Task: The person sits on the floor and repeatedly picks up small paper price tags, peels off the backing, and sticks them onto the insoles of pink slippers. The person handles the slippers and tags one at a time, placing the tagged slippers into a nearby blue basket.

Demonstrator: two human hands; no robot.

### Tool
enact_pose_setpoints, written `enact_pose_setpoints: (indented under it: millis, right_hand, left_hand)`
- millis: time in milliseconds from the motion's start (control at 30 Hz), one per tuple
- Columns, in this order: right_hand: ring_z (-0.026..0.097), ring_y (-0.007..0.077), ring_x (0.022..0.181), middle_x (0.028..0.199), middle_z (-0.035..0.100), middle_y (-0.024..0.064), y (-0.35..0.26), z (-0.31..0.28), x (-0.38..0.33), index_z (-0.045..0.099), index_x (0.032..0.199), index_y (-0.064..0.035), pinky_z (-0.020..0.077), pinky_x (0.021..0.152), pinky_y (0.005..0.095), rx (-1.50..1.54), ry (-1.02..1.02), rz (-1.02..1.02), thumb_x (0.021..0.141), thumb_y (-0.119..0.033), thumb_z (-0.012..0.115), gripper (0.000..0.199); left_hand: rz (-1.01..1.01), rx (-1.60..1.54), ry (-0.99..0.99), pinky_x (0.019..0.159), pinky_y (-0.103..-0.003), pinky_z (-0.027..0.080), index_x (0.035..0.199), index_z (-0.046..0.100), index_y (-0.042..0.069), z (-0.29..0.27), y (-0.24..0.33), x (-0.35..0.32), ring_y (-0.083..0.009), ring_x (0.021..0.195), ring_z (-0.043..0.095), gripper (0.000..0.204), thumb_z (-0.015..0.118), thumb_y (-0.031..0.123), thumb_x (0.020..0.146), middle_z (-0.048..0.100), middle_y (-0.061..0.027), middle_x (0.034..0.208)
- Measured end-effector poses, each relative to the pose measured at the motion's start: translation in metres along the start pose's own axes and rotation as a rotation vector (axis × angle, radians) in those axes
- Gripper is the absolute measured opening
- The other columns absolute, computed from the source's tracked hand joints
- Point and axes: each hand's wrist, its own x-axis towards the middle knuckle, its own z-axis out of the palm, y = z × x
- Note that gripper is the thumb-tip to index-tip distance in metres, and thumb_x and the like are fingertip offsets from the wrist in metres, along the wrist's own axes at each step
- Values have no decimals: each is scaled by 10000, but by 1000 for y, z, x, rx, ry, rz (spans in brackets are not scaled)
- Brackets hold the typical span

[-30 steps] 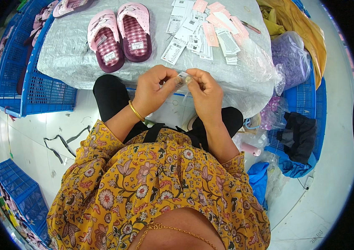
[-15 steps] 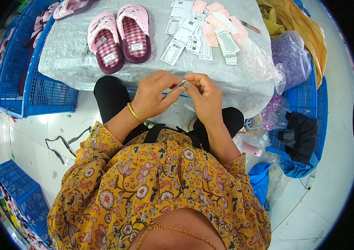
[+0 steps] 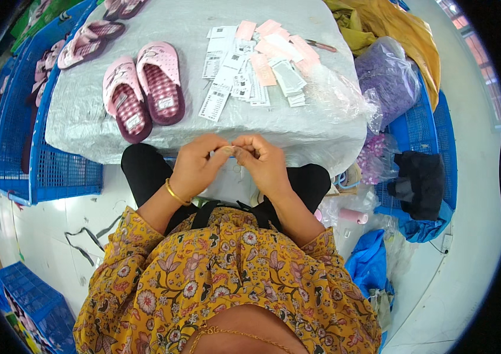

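Note:
My left hand (image 3: 201,167) and my right hand (image 3: 266,166) meet over the near edge of the table, thumbs and fingertips pinched together. Something tiny and pale is between them, mostly covered by the fingers, so its kind does not show. Beyond my left hand a pair of pink slippers (image 3: 160,91) with dark plum soles and checked insoles lies on the table, toes away from me. Ahead of my right hand is a loose pile of white printed tags (image 3: 217,97) and pink cards (image 3: 262,69).
Grey plastic sheeting covers the table (image 3: 203,138). More pink slippers (image 3: 82,46) lie at its far left. Slim snips (image 3: 321,45) rest behind the cards. Blue crates (image 3: 64,180) flank the table, with a bagged purple bundle (image 3: 387,76) on the right. A dark strap (image 3: 92,241) lies on the floor.
The view has shifted, so the table and slippers appear lower and further left. My fingertips have drawn closer together, and the small pale thing between them shows less.

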Motion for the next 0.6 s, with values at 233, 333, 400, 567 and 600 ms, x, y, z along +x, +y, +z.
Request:
enact_pose_setpoints:
  millis: [233,333,400,567,600]
  right_hand:
    - [625,88,725,854,711,56,-3,-7,-8,679,982,-3,505,658,250,17,-65,33,865,-94,718,153]
    - [629,100,727,847,707,67,-2,-13,-11,684,957,-15,503,653,267,-59,-106,54,859,-112,723,143]
    - [632,109,736,851,704,74,2,-24,-10,685,941,-23,503,661,277,-290,-131,-125,854,-123,727,139]
    - [641,128,781,878,703,80,-4,-40,-2,674,948,-25,507,716,283,-562,49,-571,851,-126,725,149]
    - [641,129,785,879,701,80,-7,-39,-5,670,963,-24,507,720,283,-405,20,-418,855,-121,720,153]
  left_hand:
    - [-422,-369,-233,617,-240,431,911,633,14,0,-21,0,-61,692,510,161,588,163,952,566,33,756]
    - [-273,-113,-240,617,-291,451,901,619,18,4,-22,1,-145,663,557,142,601,157,923,587,-31,737]
    - [-43,170,-192,625,-332,468,892,611,22,7,-16,0,-227,661,592,130,606,152,902,601,-95,741]
    - [-5,229,-179,643,-376,485,876,601,26,9,6,17,-306,708,612,120,603,146,887,610,-149,786]
    - [-6,216,-190,642,-374,487,876,600,25,11,9,19,-300,709,614,121,603,146,887,614,-144,789]
